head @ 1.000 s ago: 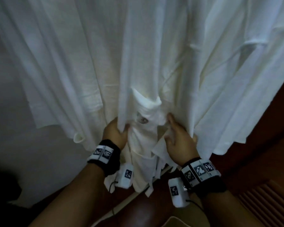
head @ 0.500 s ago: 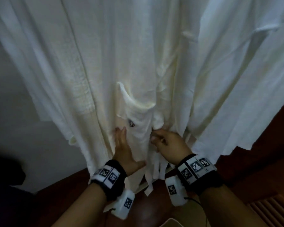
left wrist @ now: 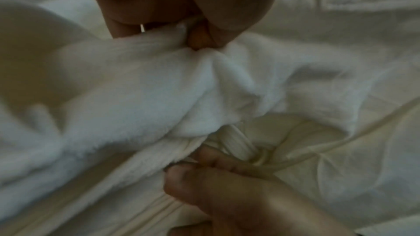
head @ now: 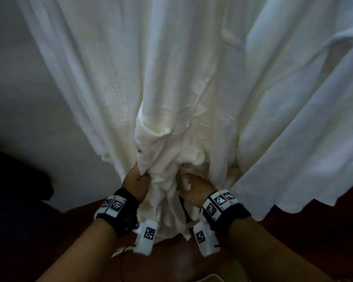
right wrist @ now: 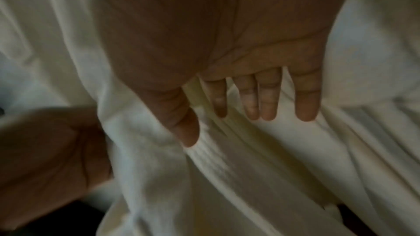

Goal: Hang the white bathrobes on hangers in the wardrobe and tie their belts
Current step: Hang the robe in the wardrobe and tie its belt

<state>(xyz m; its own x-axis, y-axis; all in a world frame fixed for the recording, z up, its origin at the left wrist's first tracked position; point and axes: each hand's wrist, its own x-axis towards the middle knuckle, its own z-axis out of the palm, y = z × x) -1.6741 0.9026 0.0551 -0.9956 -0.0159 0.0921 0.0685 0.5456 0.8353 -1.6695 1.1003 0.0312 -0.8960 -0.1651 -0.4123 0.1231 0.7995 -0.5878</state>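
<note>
Several white bathrobes hang in front of me; the middle bathrobe (head: pixel 171 78) has a pocket bunched up above my hands. My left hand (head: pixel 138 177) grips a fold of its fluffy cloth, and the left wrist view shows the fingers of the left hand (left wrist: pixel 197 42) pinching that fold. My right hand (head: pixel 194 186) is pushed into the folds beside it. In the right wrist view the right hand (right wrist: pixel 227 125) has straight fingers lying on the cloth, with a ribbed belt (right wrist: pixel 211 161) running between thumb and forefinger. The same belt (left wrist: pixel 238 143) shows above the right hand (left wrist: pixel 227 186).
Another white robe (head: pixel 293 98) hangs to the right, its hem over dark reddish wood (head: pixel 314 231). A pale wall (head: pixel 29 98) stands on the left, with a dark shape (head: pixel 14 180) low beside it.
My left hand, flat on the robe half a second ago, now grips a fold. My right hand let go of the small fold it pinched and slid into the cloth.
</note>
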